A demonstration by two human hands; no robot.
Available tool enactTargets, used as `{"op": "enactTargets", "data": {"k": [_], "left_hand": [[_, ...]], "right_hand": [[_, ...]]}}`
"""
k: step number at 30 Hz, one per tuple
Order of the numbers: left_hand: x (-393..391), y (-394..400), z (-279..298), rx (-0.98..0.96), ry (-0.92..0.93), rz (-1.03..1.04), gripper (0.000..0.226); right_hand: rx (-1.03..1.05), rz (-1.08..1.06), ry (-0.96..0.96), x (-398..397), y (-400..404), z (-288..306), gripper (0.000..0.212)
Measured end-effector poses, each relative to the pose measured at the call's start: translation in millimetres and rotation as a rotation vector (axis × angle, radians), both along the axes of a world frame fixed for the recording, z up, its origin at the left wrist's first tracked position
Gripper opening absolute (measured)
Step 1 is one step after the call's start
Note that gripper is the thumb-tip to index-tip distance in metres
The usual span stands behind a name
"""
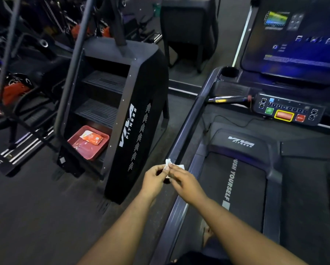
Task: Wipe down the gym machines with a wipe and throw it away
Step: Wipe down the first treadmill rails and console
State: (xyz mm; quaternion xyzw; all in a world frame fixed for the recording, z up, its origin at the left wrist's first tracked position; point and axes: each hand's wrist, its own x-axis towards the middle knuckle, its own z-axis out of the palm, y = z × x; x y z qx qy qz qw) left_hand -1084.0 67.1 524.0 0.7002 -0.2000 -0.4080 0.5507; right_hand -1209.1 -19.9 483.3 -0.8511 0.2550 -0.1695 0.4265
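While your left hand and right hand pinch the white wipe between them above the treadmill rail, wipe mostly hidden by fingers, orange packet in red tray on stair machine, label unreadable

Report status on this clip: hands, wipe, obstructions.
Left hand and right hand both pinching white wipe, beside treadmill rail. Wipe apparently being unfolded. Nothing in the way.

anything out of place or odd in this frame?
Yes: a red plastic tray holding an orange wipes packet sits on the black stair climber's bottom step, where feet go. Nothing looks spilled or damaged.
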Motion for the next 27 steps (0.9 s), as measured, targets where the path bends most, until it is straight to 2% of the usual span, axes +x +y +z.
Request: {"op": "enactTargets", "data": {"k": [3, 8, 12, 15, 17, 21, 25, 27], "left_hand": [[-5, -13, 7, 0.005, 0.044, -0.013, 0.015], [-23, -67, 17, -0.007, -0.081, -0.072, 0.012], [-42, -132, 20, -0.031, -0.178, -0.199, 0.012], [-54, -183, 24, -0.040, -0.238, -0.279, 0.013], [-62, -212, 27, -0.046, -0.246, -0.312, 0.013], [-73, -251, 28, -0.073, -0.229, -0.329, 0.013], [-79, -282, 26, -0.047, -0.112, -0.312, 0.030], [-77, -297, 23, -0.011, -0.122, -0.349, 0.032]], "right_hand": [[0.104, -0.055, -0.085, -18, -11, 14, 0.046], [0.189, -0.230, -0.237, -51, -65, 31, 0.041], [0.265, -0.311, -0.156, -73, -133, 29, 0.055], [0.373, -0.282, -0.102, -89, -190, 29, 0.066], [0.420, -0.230, -0.122, -97, -220, 32, 0.056], [0.434, -0.186, -0.128, -106, -260, 36, 0.021], [0.495, -0.245, -0.154, -111, -297, 39, 0.013], [0.556, -0.275, -0.176, -112, -313, 40, 0.014]]}}
